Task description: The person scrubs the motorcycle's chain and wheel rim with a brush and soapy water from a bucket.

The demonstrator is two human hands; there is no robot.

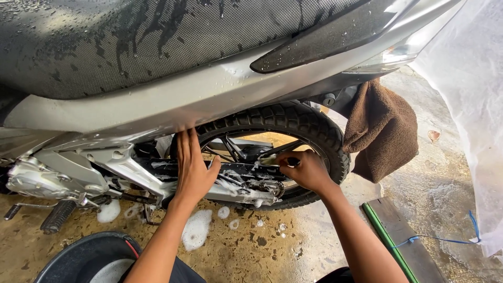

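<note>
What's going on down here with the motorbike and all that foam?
A person is crouched beside a wet motorcycle, working at its rear wheel. The left hand lies flat and open against the frame just ahead of the tyre. The right hand grips a small brush pressed at the soapy chain area. Suds dot the wet floor. A brown towel hangs off the tail, and a dark basin sits near the person's knees.

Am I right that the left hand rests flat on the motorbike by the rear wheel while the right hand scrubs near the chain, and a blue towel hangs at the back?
Not quite: in the head view the towel is brown. The left hand, the right hand and the rear wheel are as you say.
</note>
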